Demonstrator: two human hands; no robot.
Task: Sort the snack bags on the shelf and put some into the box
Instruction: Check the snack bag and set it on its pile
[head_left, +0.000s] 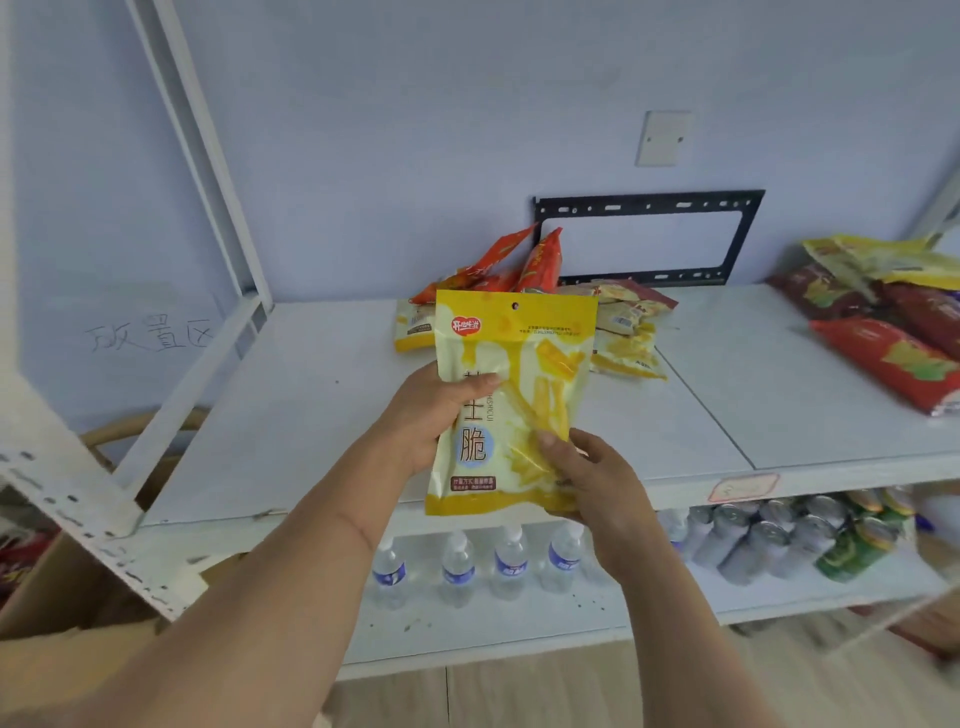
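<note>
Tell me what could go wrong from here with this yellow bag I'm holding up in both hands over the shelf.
The yellow bag is pinched only by the left hand at its side and the right hand near its bottom corner, so the smooth film could slip and drop onto the water bottles below. Squeezing may crush the sticks inside. The cardboard box sits low on the left, beyond the shelf post, which the bag could catch on.

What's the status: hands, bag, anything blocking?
Left hand and right hand both gripping the yellow snack bag, upright above the shelf. Cardboard box low left. Path looks clear.
</note>
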